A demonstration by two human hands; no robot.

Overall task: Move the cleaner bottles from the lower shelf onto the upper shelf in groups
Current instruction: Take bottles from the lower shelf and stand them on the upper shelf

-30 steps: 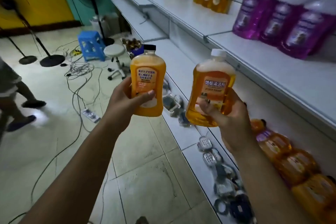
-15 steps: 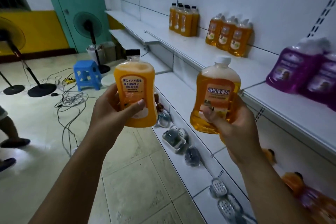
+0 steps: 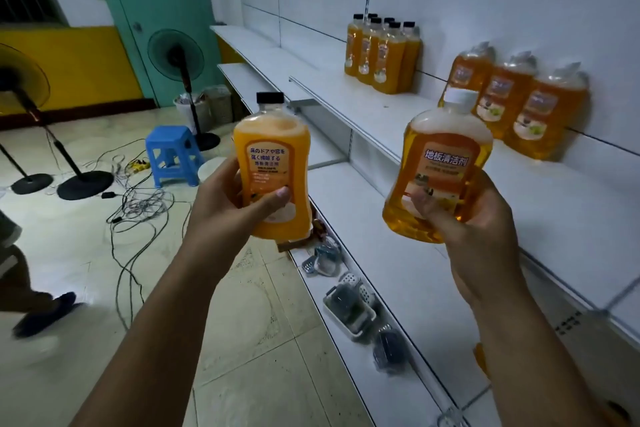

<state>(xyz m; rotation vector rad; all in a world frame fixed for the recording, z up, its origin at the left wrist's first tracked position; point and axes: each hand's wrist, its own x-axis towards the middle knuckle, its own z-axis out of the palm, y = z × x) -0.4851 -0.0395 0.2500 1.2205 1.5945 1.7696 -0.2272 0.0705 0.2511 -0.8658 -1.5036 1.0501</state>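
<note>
My left hand [image 3: 221,204] grips an orange cleaner bottle with a black cap [image 3: 273,163], held upright in front of the shelves. My right hand [image 3: 474,218] grips a clear amber cleaner bottle with a white cap [image 3: 446,163], tilted slightly, just before the upper shelf [image 3: 561,204]. On that upper shelf stand several black-capped orange bottles [image 3: 381,55] and three white-capped amber bottles [image 3: 516,104] against the wall. The lower shelf [image 3: 391,274] runs beneath my hands; an orange bottle edge [image 3: 479,357] peeks out behind my right forearm.
Small grey and white scrubbers in a tray [image 3: 349,305] lie on the bottom shelf. A blue stool [image 3: 173,156], standing fans [image 3: 180,80] and loose cables [image 3: 138,208] occupy the tiled floor at left. Another person's foot [image 3: 45,312] is at the left edge.
The view has lifted from the lower shelf toward the upper one. Both hands have risen with their bottles, and the purple bottles have dropped out of sight.
</note>
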